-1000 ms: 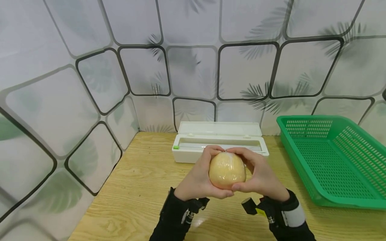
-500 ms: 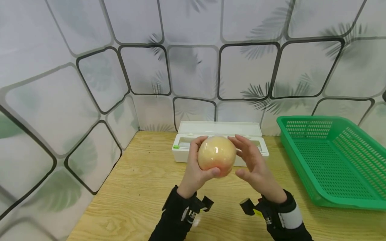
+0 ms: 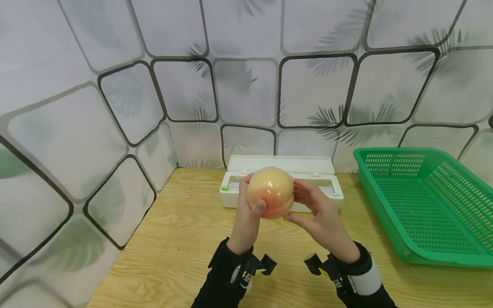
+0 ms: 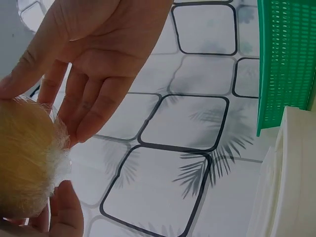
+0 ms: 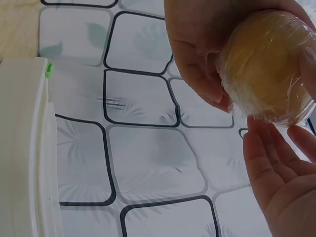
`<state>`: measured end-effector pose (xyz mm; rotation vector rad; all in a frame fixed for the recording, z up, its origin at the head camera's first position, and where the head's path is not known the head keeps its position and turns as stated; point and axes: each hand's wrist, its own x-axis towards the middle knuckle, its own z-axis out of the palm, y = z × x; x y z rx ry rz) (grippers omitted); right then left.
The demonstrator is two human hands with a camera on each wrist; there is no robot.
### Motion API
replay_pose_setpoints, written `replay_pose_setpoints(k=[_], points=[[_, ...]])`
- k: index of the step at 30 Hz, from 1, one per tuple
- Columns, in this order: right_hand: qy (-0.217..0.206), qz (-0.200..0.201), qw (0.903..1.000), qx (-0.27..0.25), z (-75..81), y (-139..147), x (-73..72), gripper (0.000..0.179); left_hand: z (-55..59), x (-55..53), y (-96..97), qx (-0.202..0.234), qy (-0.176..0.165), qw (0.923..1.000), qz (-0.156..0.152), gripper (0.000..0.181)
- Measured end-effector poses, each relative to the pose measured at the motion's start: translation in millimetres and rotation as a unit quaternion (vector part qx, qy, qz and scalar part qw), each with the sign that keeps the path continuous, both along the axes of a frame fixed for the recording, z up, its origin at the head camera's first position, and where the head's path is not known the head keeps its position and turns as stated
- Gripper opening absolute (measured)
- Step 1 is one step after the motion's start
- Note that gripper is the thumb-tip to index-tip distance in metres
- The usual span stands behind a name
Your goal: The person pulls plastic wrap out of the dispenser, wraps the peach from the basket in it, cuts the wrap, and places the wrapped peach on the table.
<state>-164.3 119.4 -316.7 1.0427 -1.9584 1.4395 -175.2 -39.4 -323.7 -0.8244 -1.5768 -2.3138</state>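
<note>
A round yellow fruit with a pink blush, looking like a peach [image 3: 271, 192], is wrapped in shiny cling film and raised above the table. My left hand [image 3: 246, 220] grips its left side, thumb across the front; in the right wrist view this hand [image 5: 200, 64] curls round it. On the other side, my right hand [image 3: 321, 218] has its thumb tip at the fruit's lower edge. In the right wrist view the right hand's fingers [image 5: 266, 148] are fairly straight, tips at the film. The far fingertips are partly hidden in the head view.
Behind the hands stands a white cling film box [image 3: 231, 199], its lid raised, with a green tab at the left end. A green plastic basket [image 3: 379, 214] stands at the right. Patterned sheeting [image 3: 246, 90] closes off the back and left of the wooden table [image 3: 173, 239].
Both hands held the fruit; the right hand came off it, then came back to its right side. The fruit has risen and shifted left, and its pink patch has turned into view.
</note>
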Motion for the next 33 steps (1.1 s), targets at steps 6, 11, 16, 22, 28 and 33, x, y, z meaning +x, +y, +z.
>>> replay_pose_setpoints(k=[6,11,16,22,28,33], points=[[0.001,-0.014,0.9998,-0.016,-0.3,3,-0.2,0.059,1.5,3.1,0.1,-0.005,-0.015,0.9999,-0.006,0.091],[-0.011,-0.012,0.9994,-0.031,0.0,9,-1.7,0.034,3.6,3.3,1.9,0.047,-0.021,0.9979,-0.04,0.085],[-0.015,-0.012,0.999,-0.041,-0.6,13,-3.1,0.018,3.2,2.8,3.2,0.073,-0.009,0.9947,-0.072,0.072],[-0.022,-0.011,0.9983,-0.052,-1.6,13,-3.2,0.014,4.0,5.4,2.0,0.06,-0.015,0.9938,-0.092,0.068],[0.001,-0.009,0.9973,-0.073,-0.9,12,-0.9,0.011,4.8,8.6,1.9,0.054,-0.011,0.9927,-0.108,0.061],[0.017,0.011,0.9948,-0.099,-3.0,13,-2.1,0.01,5.1,9.0,2.5,0.04,0.034,0.9903,-0.129,0.048]])
